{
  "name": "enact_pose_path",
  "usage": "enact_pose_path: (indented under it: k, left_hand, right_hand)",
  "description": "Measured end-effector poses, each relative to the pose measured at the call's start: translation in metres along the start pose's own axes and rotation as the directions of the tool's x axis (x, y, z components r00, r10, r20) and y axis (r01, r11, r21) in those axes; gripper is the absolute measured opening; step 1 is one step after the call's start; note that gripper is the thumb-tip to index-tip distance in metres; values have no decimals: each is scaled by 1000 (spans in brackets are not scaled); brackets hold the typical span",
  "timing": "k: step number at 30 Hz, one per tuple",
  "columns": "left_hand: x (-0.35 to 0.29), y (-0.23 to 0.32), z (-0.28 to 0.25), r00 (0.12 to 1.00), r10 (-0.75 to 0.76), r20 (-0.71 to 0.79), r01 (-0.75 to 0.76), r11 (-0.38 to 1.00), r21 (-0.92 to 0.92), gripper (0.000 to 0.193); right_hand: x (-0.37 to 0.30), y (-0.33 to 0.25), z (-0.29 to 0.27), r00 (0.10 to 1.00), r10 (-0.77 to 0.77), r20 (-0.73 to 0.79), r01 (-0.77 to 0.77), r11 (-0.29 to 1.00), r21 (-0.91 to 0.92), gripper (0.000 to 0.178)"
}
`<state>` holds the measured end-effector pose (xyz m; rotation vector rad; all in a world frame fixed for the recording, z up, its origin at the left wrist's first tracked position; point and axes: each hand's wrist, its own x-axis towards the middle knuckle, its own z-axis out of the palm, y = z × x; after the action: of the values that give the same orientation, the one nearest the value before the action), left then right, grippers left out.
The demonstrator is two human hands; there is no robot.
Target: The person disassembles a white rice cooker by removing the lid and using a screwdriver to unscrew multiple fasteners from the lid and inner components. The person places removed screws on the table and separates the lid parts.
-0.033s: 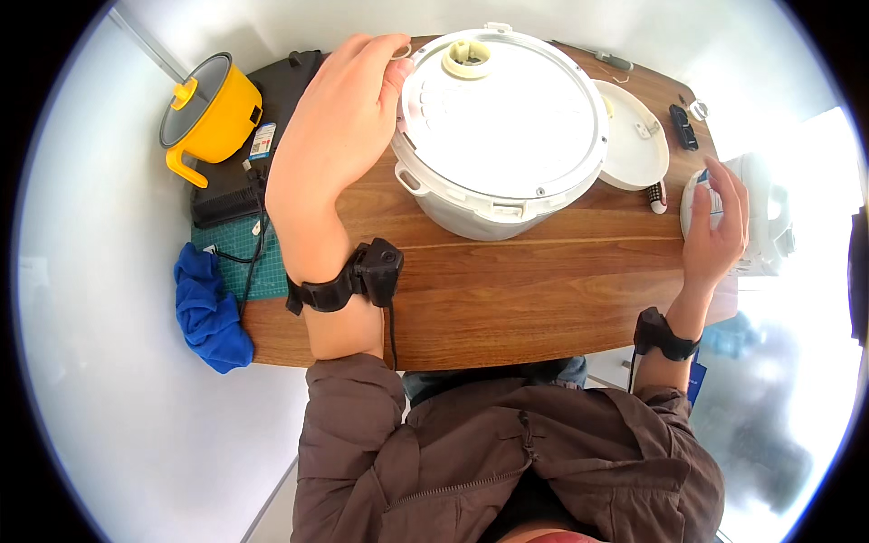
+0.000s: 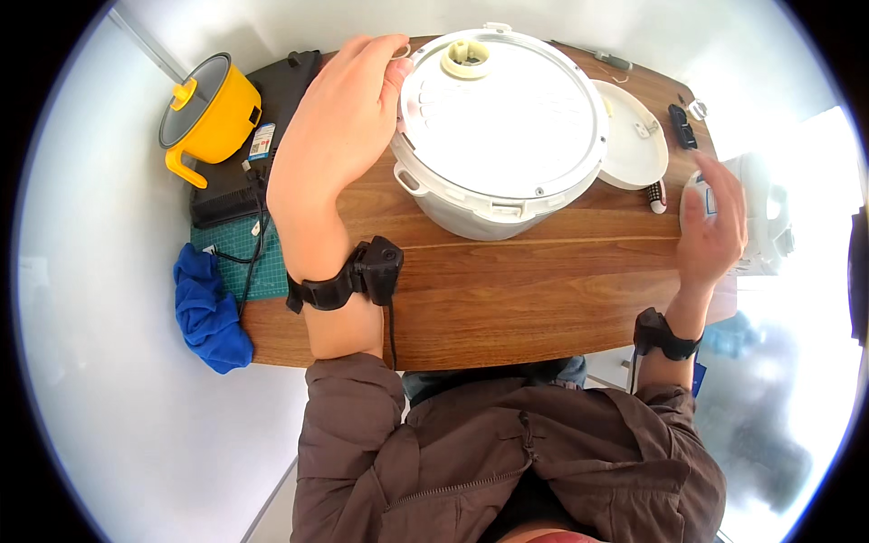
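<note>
A large white round appliance body (image 2: pixel 502 118) stands on the wooden table, with screws around its flat top. A cream round hub (image 2: pixel 467 60) rises from that top near the far edge. My left hand (image 2: pixel 339 127) is at the body's far left rim, thumb and forefinger pinched together around a small pale ring-shaped piece (image 2: pixel 404 52). My left hand's other fingers are curled and partly hidden. At the right, my right hand (image 2: pixel 713 222) hovers over or beside a white appliance part (image 2: pixel 762 222), fingers stretched out and thumb apart, holding nothing.
A white round lid (image 2: pixel 634 149) lies right of the body, near a black clip-like object (image 2: pixel 682 127) and a screwdriver (image 2: pixel 615 61). At left are a yellow electric pot (image 2: pixel 217 113), a green cutting mat (image 2: pixel 244 249), a black cable (image 2: pixel 261 222) and a blue cloth (image 2: pixel 213 312).
My right hand has turned slightly, its fingers tilting a little left and farther away. My left hand and the white body have barely moved.
</note>
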<state>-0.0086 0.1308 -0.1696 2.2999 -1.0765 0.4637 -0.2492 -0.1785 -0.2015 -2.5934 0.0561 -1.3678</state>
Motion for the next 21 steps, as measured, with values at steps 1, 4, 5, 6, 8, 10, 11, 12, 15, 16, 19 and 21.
enact_pose_path:
  k: [1, 4, 5, 6, 8, 10, 11, 12, 15, 16, 19, 21]
  left_hand:
    - [2, 0, 1, 1000, -10, 10, 10, 1000, -9, 36]
    - [5, 0, 3, 996, -74, 54, 80, 991, -104, 33]
    - [5, 0, 2, 995, -79, 56, 85, 988, -131, 33]
    - [6, 0, 2, 990, -112, 84, 125, 976, -176, 33]
    - [6, -1, 2, 986, -131, 100, 151, 961, -232, 34]
    - [8, -2, 3, 990, -115, 83, 131, 962, -239, 35]
    - [9, -3, 4, 992, -104, 73, 119, 963, -241, 35]
    - [9, -3, 5, 988, -125, 86, 143, 959, -243, 35]
    - [11, -5, 6, 976, -177, 128, 204, 949, -241, 35]
    - [11, -5, 5, 970, -194, 145, 225, 946, -234, 36]
    - [11, -7, 1, 975, -194, 112, 219, 931, -293, 37]
    - [11, -8, -1, 979, -193, 62, 202, 910, -362, 38]
  right_hand:
    - [12, -14, 2, 987, -155, 35, 152, 986, 65, 37]
    - [43, -49, 16, 904, -390, 176, 359, 915, 183, 41]
    - [51, -58, 22, 878, -428, 214, 390, 900, 195, 39]
    - [57, -63, 27, 843, -453, 290, 417, 891, 178, 38]
    - [66, -71, 35, 807, -504, 308, 435, 860, 268, 33]
    - [69, -74, 38, 776, -546, 315, 472, 835, 284, 26]
    - [70, -74, 39, 776, -549, 311, 466, 831, 304, 26]
    - [70, -73, 38, 774, -553, 308, 470, 828, 306, 25]
    - [69, -71, 36, 783, -558, 275, 481, 823, 301, 25]
    - [69, -71, 36, 792, -559, 247, 488, 821, 296, 25]
    - [71, -72, 35, 806, -551, 216, 493, 827, 272, 24]
    - [75, -72, 34, 795, -580, 178, 529, 806, 265, 23]
